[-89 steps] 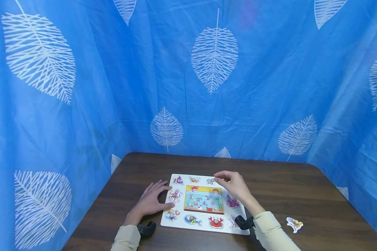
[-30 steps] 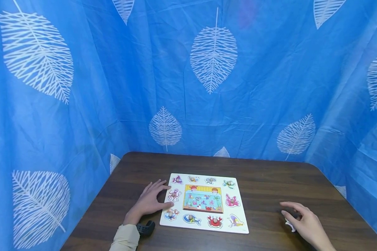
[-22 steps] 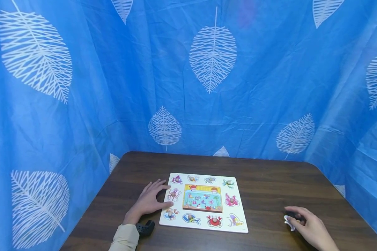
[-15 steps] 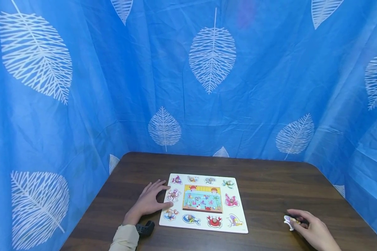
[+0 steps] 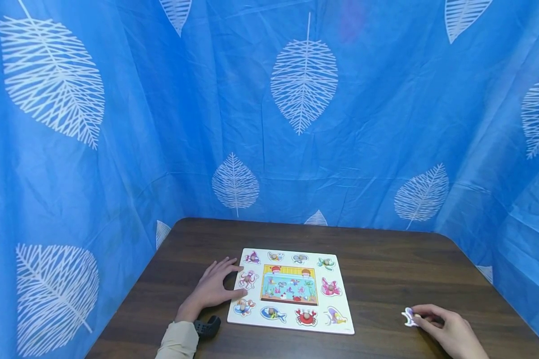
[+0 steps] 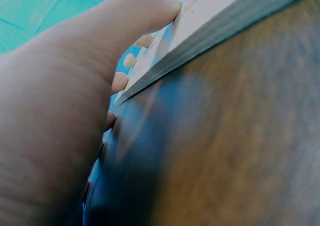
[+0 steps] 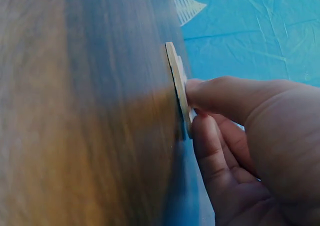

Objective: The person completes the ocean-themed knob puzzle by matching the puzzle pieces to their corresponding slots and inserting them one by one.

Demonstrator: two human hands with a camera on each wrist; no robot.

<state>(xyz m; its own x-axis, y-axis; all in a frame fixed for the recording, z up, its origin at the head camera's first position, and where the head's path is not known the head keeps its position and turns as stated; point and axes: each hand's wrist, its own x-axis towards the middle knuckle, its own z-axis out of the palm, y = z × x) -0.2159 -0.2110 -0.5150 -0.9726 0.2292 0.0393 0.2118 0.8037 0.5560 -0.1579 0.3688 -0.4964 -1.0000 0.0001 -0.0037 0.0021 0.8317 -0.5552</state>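
Note:
A white knob puzzle board (image 5: 292, 326) with sea-animal pieces round a fish-tank picture lies on the table. At its left edge my left hand (image 5: 213, 286) rests with spread, straight fingers, thumb and fingertips touching the board. The left wrist view shows the thumb (image 6: 145, 11) on the board's top face. Off to the right, my right hand (image 5: 449, 326) pinches a small puzzle piece (image 5: 408, 317) with a white edge; fingers cover most of its picture. In the right wrist view the piece (image 7: 178, 86) stands edge-on between thumb and fingers, close over the table.
Pieces with wooden knobs, such as a red crab (image 5: 306, 316) and a blue fish (image 5: 273, 313), sit in the board. A purple-and-yellow knobless shape (image 5: 336, 316) shows at its lower right corner. Blue leaf-print curtain (image 5: 341, 149) surrounds the dark wooden table (image 5: 377, 264).
My right hand has gone from the board's top edge to the loose piece at right, taken hold of it and turned it. My left hand has stayed at the board.

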